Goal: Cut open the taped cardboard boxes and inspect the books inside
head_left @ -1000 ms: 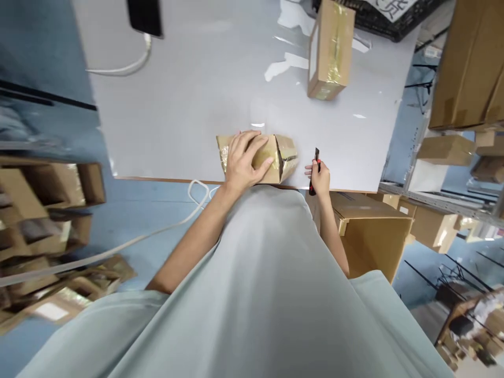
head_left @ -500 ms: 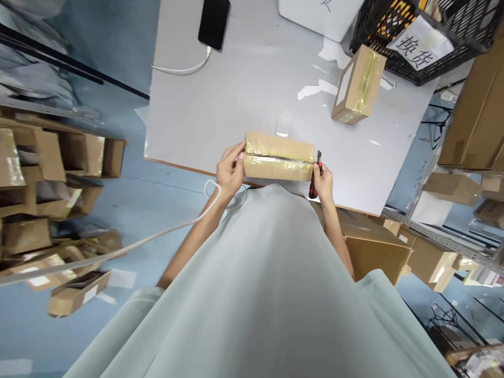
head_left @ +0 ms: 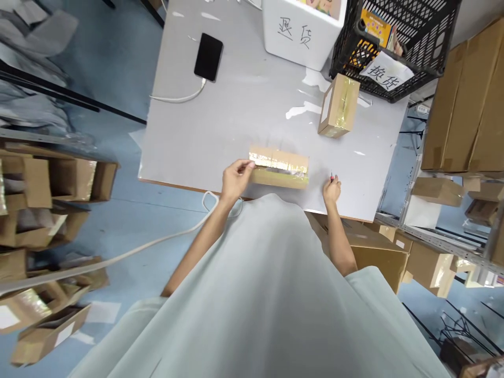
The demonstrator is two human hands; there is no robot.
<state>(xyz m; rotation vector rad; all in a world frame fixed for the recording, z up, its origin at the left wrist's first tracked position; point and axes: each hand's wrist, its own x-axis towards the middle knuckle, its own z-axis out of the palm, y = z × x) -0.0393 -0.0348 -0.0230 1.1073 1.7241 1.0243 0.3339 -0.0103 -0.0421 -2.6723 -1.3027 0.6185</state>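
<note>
A long cardboard box (head_left: 280,181) lies at the near edge of the table, yellowish tape along its top and a dark slit running through the tape. My left hand (head_left: 235,179) grips its left end, thumb and fingers pinched at the top corner. Off to the right, apart from the box, my right hand (head_left: 332,192) is closed around a red and black utility knife (head_left: 332,179). Most of the knife is hidden in the fist; only its front end shows. A second taped cardboard box (head_left: 339,107) stands farther back on the right.
A phone (head_left: 208,56) with a white cable lies at the back left of the table (head_left: 189,142). At the back stand a white bin (head_left: 297,39) and a black crate (head_left: 394,58) holding books. Cartons fill the floor at left and the shelves at right.
My right hand has moved right, away from the box's end, with the utility knife. My left hand stays at the left end. The view has shifted, showing more of the bin and crate.
</note>
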